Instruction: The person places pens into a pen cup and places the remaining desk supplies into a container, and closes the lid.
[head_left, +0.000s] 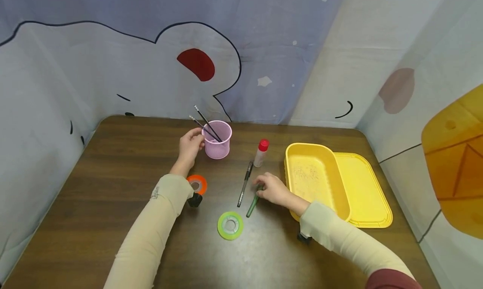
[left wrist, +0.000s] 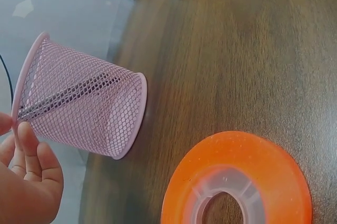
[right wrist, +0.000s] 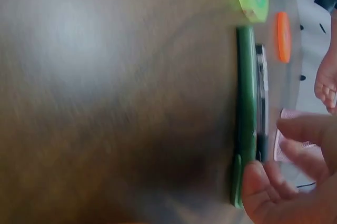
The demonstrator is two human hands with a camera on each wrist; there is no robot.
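Two black pencils (head_left: 205,122) stood in the pink mesh cup (head_left: 218,140), rim pinched by the left hand (head_left: 190,146); the right hand (head_left: 273,189) apparently grasped the green pen (head_left: 252,206) on the desk (head_left: 113,176); the black pen (head_left: 245,183) remained.

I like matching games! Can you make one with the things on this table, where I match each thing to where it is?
Things:
1. green pen
2. pink mesh cup
3. orange tape roll
4. yellow tub

Places:
A. by the left hand, pencils inside
B. under the right hand
C. on a yellow lid
D. beside the left sleeve

Pairs: 1-B, 2-A, 3-D, 4-C
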